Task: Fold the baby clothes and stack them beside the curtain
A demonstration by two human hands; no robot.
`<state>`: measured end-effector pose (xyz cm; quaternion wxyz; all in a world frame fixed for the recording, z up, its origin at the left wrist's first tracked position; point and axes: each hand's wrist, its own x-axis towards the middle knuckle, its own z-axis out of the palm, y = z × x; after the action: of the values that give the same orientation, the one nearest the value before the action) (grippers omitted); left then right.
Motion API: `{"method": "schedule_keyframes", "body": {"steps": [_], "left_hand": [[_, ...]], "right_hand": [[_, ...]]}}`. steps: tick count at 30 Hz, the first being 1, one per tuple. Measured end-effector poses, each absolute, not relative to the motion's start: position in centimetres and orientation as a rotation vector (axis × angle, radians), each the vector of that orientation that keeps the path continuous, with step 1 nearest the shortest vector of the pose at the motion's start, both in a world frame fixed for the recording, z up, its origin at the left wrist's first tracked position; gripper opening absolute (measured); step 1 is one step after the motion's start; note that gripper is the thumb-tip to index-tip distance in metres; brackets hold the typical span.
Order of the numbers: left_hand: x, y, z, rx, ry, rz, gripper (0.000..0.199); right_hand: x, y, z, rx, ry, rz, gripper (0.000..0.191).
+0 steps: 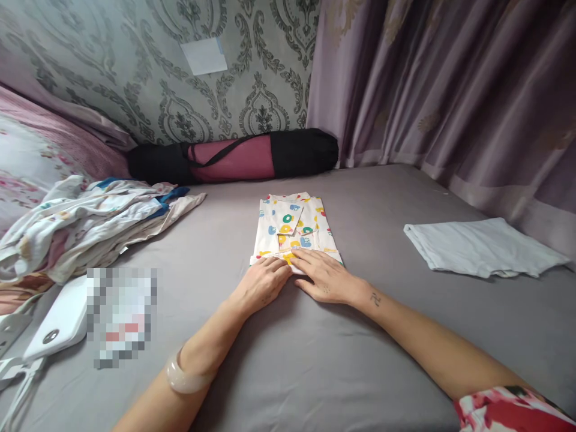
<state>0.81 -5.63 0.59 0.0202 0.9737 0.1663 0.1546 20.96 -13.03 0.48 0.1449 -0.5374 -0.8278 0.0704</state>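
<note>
A small white shirt (265,231) with a bright print in yellow, blue, green and red lies folded narrow on the bed, its sleeves turned in over the middle. The near end is folded up into a band. On the left part of this band rests my left hand (266,279), fingers together and slightly bent, thumb mostly hidden. My right hand (324,277) lies flat on the right part, fingers stretched out and a little apart. Both hands press the cloth, and their fingertips nearly meet at its middle.
The bed has a grey sheet (288,372). At left are a heap of clothes (90,222), a white power bank (58,318) with cables and a blurred-out item (123,336). A folded pale cloth (481,246) lies at right. A black and maroon bag (234,157) lines the wall.
</note>
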Motion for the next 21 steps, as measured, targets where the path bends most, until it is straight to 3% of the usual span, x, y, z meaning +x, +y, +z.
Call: {"method": "schedule_keyframes", "body": {"steps": [8, 13, 21], "left_hand": [[0.6, -5.3, 0.0, 3.017, 0.613, 0.660, 0.019], [-0.5, -4.3, -0.4, 2.993, 0.687, 0.489, 0.045], [-2.9, -2.4, 0.6, 2.715, 0.896, 0.446, 0.052]], "right_hand": [[23.3, -12.5, 1.9, -1.751, -2.363, 0.182, 0.050], [25.3, -12.5, 3.5, -1.889, -2.378, 0.266, 0.047], [27.0, -12.7, 6.7, -1.989, -2.368, 0.461, 0.046]]}}
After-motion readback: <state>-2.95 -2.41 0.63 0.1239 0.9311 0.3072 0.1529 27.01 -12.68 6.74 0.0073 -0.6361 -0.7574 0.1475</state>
